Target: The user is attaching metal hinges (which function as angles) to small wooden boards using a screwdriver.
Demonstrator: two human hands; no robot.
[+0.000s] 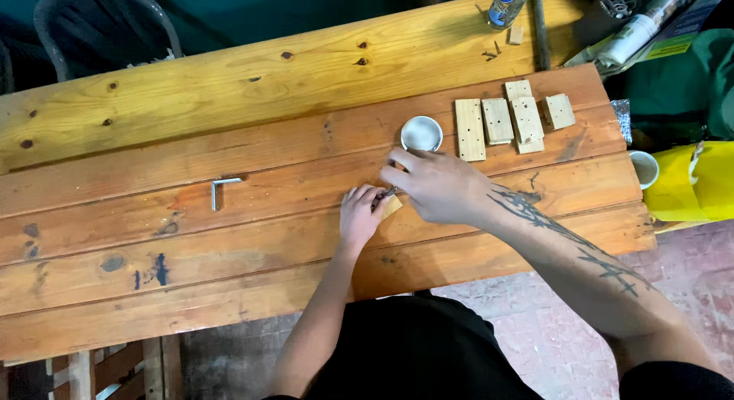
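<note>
My left hand (359, 215) rests on the wooden table (229, 125), closed on a small light wooden block (392, 207) that is mostly hidden under the fingers. My right hand (437, 186) sits right beside it, fingers pinched on a small dark metal piece (387, 193) at the block's top; what the piece is stays unclear. A small white round bowl (421, 132) stands just beyond my right hand.
Several light wooden pieces with drilled holes (508, 121) lie in a row at the right. A metal hex key (220, 189) lies to the left. A bottle (508, 4) and a dark rod (540, 32) sit at the far edge. A white cup (644, 168) and yellow bag (696, 182) are off the right end.
</note>
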